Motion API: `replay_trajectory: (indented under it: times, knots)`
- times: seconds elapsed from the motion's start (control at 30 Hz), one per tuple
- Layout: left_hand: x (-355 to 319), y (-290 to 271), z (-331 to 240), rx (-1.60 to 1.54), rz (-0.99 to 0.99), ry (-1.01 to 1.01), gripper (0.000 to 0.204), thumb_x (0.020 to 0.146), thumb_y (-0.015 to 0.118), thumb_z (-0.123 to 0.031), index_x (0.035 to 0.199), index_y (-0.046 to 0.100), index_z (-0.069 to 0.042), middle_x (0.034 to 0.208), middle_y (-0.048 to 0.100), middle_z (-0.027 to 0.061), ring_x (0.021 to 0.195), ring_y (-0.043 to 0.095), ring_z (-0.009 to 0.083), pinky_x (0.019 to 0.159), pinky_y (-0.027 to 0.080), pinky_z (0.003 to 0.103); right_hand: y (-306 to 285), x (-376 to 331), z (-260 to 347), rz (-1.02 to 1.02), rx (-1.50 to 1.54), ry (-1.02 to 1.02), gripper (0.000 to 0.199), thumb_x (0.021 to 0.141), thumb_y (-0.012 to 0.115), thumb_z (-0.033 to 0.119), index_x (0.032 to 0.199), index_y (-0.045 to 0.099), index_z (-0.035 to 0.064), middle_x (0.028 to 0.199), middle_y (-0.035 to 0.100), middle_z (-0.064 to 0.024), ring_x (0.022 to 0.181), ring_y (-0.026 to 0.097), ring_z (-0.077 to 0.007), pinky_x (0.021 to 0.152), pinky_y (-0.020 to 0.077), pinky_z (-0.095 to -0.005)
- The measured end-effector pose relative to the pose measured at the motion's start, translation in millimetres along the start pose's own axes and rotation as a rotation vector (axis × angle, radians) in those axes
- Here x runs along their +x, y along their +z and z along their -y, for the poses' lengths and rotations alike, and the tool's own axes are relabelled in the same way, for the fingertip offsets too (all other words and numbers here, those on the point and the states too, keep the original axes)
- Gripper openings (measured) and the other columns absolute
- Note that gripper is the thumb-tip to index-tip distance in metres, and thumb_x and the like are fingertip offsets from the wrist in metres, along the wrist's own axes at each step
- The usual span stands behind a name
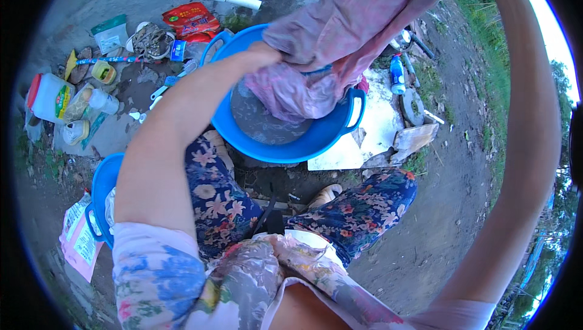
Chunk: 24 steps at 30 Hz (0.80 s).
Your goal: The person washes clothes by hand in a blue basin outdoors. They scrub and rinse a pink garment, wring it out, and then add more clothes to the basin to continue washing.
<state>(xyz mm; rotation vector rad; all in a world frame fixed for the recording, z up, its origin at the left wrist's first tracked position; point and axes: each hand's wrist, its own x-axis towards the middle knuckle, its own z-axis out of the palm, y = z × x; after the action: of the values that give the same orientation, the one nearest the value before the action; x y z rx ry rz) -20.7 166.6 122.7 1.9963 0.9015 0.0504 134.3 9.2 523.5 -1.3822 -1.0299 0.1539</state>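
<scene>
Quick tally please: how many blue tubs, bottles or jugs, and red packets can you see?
Blue tubs: 2, the big tub under the pink cloth and the small tub
Bottles or jugs: 3, white jug, clear bottle, blue bottle
Red packets: 1
Total: 6

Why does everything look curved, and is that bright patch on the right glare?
Head view: the fisheye lens bends edges toward the dark round rim; the bright strip is overexposed sky; light is soft, shadows faint; the blue basin and pink cloth look sharp.
</scene>
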Motion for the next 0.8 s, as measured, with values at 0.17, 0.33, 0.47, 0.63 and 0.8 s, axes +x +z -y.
replay_trajectory:
  times: [0.17, 0.33, 0.47, 0.63, 0.8]
  knots:
    - [-30, -90, 20, -0.608, -0.011, -0.043, 0.046, 0.087, 0.051, -0.029, 0.118, 0.053, 0.004, 0.114, 0.06, 0.0148, 0.1, 0.059, 0.0254, 0.08, 0.048, 0.039, -40, -59, -128, 0.189, -0.362, 0.347, 0.017, 0.082, 0.056, 0.016, 0.094, 0.06, 0.0048, 0.08, 0.061, -0.0033, 0.071, 0.06, -0.0166, 0.065, 0.0523, -0.0347]
    - [-49, -101, -33, -0.522, -0.219, 0.167, 0.049, 0.09, 0.049, -0.038, 0.124, 0.051, -0.003, 0.123, 0.053, 0.011, 0.111, 0.051, 0.0187, 0.093, 0.04, 0.035, -12, -125, -191, 0.789, -0.709, 0.476, 0.05, 0.069, 0.07, 0.018, 0.116, 0.057, 0.006, 0.1, 0.064, -0.0102, 0.095, 0.06, -0.0243, 0.082, 0.0493, -0.0383]
    - [-65, -94, -79, -0.441, -0.206, 0.404, 0.033, 0.085, 0.048, -0.019, 0.114, 0.062, -0.011, 0.112, 0.062, 0.0082, 0.106, 0.055, 0.0188, 0.089, 0.042, 0.034, 34, -141, -185, 0.852, -0.654, 0.159, 0.099, 0.062, 0.079, 0.032, 0.142, 0.027, 0.0105, 0.139, 0.037, -0.0164, 0.127, 0.039, -0.0312, 0.104, 0.0322, -0.0427]
    - [-59, -97, -99, -0.206, -0.119, 0.712, 0.04, 0.078, 0.06, -0.024, 0.115, 0.059, -0.009, 0.11, 0.062, 0.0121, 0.104, 0.058, 0.0242, 0.089, 0.044, 0.035, 89, -139, -187, 0.528, -0.345, -0.039, 0.085, 0.06, 0.082, 0.025, 0.131, 0.042, 0.0034, 0.119, 0.055, -0.0118, 0.113, 0.05, -0.0228, 0.099, 0.0368, -0.0339]
    - [-34, -111, -101, -0.202, -0.287, 0.991, 0.024, 0.077, 0.063, -0.011, 0.1, 0.064, -0.004, 0.091, 0.065, 0.0044, 0.084, 0.059, 0.0123, 0.078, 0.046, 0.029, 77, -109, -155, 0.455, -0.441, 0.048, 0.051, 0.059, 0.078, 0.01, 0.106, 0.059, 0.0016, 0.095, 0.063, -0.004, 0.086, 0.059, -0.0145, 0.082, 0.0452, -0.0278]
